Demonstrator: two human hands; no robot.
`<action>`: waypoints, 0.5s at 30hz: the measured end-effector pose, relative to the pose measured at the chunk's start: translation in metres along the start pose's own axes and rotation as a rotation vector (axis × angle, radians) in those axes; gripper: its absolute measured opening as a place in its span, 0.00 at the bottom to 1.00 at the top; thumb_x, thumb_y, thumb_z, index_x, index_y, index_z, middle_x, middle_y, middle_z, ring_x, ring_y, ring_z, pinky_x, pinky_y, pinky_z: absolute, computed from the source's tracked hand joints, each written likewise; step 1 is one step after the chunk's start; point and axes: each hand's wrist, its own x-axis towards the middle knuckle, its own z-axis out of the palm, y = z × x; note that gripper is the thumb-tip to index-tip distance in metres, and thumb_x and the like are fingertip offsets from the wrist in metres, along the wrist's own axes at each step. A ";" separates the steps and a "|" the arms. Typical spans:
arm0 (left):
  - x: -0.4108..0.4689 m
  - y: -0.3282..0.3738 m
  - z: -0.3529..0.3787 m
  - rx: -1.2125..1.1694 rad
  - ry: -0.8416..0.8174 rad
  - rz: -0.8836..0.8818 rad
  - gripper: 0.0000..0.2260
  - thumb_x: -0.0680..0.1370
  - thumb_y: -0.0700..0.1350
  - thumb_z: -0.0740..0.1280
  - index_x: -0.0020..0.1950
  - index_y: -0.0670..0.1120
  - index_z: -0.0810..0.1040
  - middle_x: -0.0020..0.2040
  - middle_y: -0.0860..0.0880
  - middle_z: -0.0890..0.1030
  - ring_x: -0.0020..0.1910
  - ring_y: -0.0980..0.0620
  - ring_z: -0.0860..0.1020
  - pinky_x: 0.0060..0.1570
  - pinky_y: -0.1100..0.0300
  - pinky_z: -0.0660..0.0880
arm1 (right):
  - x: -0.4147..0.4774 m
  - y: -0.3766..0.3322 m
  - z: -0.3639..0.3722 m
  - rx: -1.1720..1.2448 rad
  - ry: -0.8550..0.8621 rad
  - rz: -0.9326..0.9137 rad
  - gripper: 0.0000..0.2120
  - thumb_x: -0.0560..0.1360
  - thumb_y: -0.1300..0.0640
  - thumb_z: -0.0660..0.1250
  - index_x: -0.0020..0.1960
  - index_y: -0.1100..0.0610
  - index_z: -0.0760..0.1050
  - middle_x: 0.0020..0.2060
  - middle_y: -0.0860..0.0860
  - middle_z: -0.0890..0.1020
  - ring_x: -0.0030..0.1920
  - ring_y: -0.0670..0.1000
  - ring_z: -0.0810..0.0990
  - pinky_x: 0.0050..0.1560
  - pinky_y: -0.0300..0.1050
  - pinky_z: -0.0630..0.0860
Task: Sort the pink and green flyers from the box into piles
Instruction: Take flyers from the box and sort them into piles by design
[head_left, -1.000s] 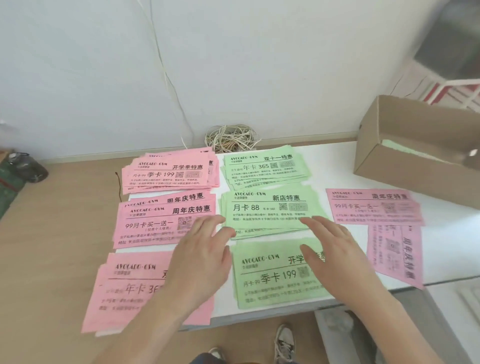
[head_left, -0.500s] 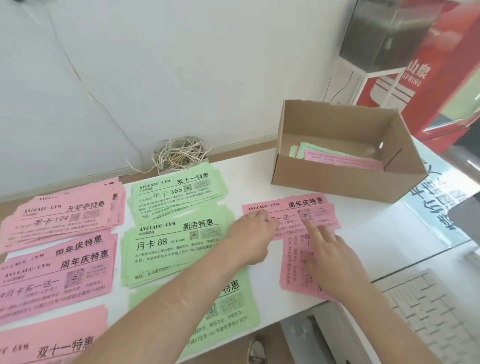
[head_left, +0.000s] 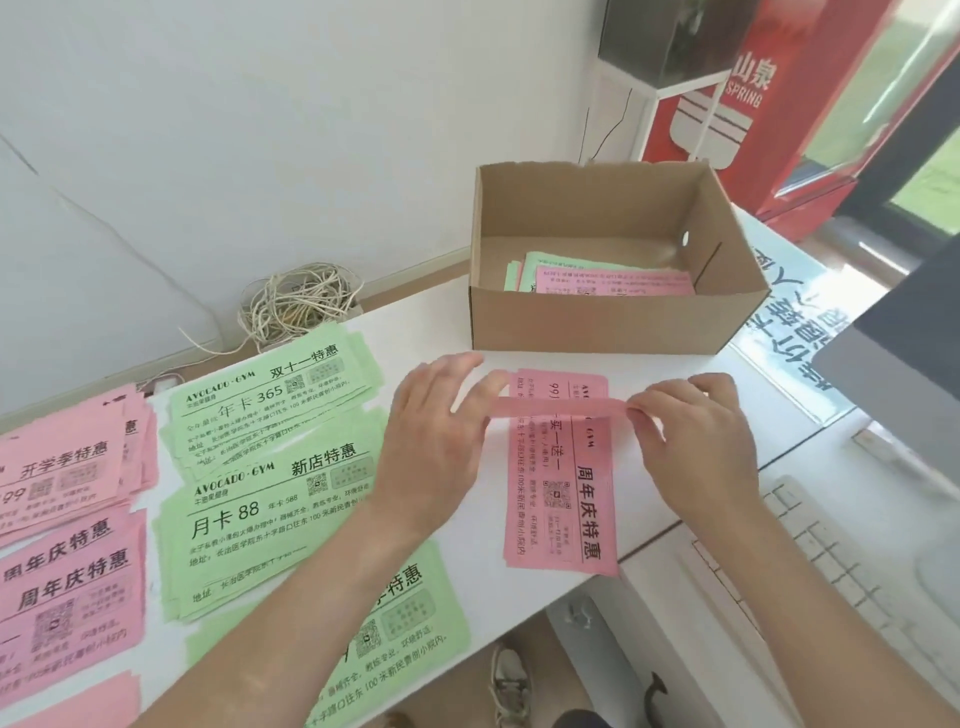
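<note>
My left hand (head_left: 434, 431) and my right hand (head_left: 696, 441) hold a pink flyer (head_left: 558, 408) between them, lifted edge-on just above the table. Each hand pinches one end of it. Under it lies another pink flyer (head_left: 563, 499), turned lengthwise. The cardboard box (head_left: 613, 322) stands behind, with pink and green flyers (head_left: 608, 278) inside. Green piles (head_left: 275, 395) (head_left: 260, 519) (head_left: 400, 634) lie to the left of my hands. Pink piles (head_left: 62, 462) (head_left: 67, 582) lie at the far left.
A tangle of string (head_left: 298, 306) sits by the wall behind the green piles. A white keyboard (head_left: 831, 571) and a monitor (head_left: 909, 374) are on the right. A red cabinet (head_left: 769, 104) stands behind the box. The table edge (head_left: 571, 592) runs near my forearms.
Both hands have moved right from the green piles to the pink flyers near the box. They have lifted the upper pink flyer off the table.
</note>
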 end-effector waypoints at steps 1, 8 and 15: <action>-0.001 0.008 -0.007 0.009 0.015 0.045 0.15 0.75 0.39 0.67 0.62 0.45 0.74 0.60 0.43 0.76 0.59 0.43 0.73 0.62 0.48 0.69 | 0.000 0.006 -0.004 -0.017 0.015 0.033 0.03 0.70 0.63 0.74 0.39 0.57 0.84 0.34 0.51 0.84 0.45 0.63 0.75 0.36 0.48 0.74; -0.038 0.052 0.008 0.155 -0.926 0.153 0.29 0.78 0.60 0.60 0.74 0.47 0.58 0.77 0.41 0.55 0.75 0.42 0.54 0.73 0.47 0.59 | -0.018 0.000 -0.017 -0.093 -0.023 -0.015 0.16 0.72 0.60 0.65 0.26 0.53 0.69 0.22 0.48 0.73 0.33 0.55 0.68 0.34 0.43 0.59; -0.032 0.061 0.002 0.269 -0.948 0.246 0.29 0.79 0.58 0.58 0.74 0.41 0.58 0.75 0.37 0.58 0.74 0.40 0.59 0.65 0.46 0.69 | -0.043 -0.030 -0.005 -0.052 -0.444 0.032 0.17 0.81 0.51 0.53 0.38 0.53 0.73 0.35 0.47 0.78 0.41 0.51 0.70 0.32 0.43 0.63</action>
